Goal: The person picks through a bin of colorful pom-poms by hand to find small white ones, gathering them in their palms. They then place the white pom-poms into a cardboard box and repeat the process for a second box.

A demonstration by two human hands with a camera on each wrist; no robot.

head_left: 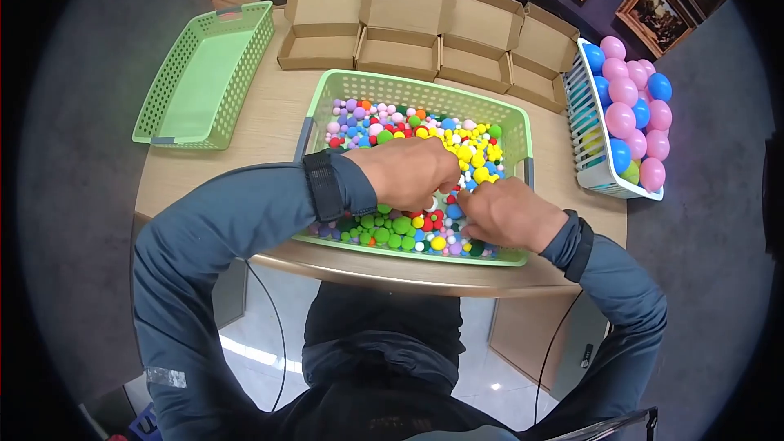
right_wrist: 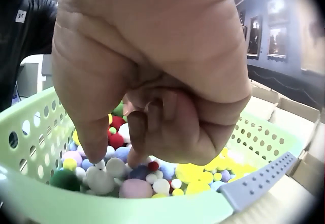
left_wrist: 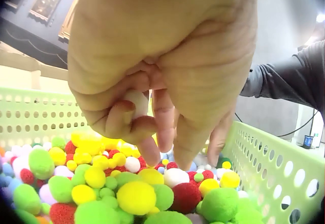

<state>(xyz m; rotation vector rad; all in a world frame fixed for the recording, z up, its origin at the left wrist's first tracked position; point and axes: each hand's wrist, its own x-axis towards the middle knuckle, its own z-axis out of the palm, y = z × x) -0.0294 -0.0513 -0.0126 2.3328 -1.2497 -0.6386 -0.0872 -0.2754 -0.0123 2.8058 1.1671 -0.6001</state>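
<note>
Many coloured pom-poms (head_left: 400, 226) fill a green perforated basket (head_left: 425, 90) on the table. My left hand (head_left: 408, 173) reaches into its middle, palm down. In the left wrist view its curled fingers hold a white pom-pom (left_wrist: 136, 102) against the palm, while thumb and forefinger point down at the pile. Close beside it on the right, my right hand (head_left: 514, 216) also reaches down. In the right wrist view its rear fingers (right_wrist: 167, 117) curl towards the palm, which is hidden; thumb and forefinger stand apart at white pom-poms (right_wrist: 100, 179). I cannot tell whether it holds any.
Open cardboard boxes (head_left: 400, 47) stand in a row behind the basket. Another green basket (head_left: 196, 90) sits at the left. A white basket (head_left: 588, 135) full of pink and blue balls (head_left: 621, 118) stands at the right edge of the table (head_left: 269, 135).
</note>
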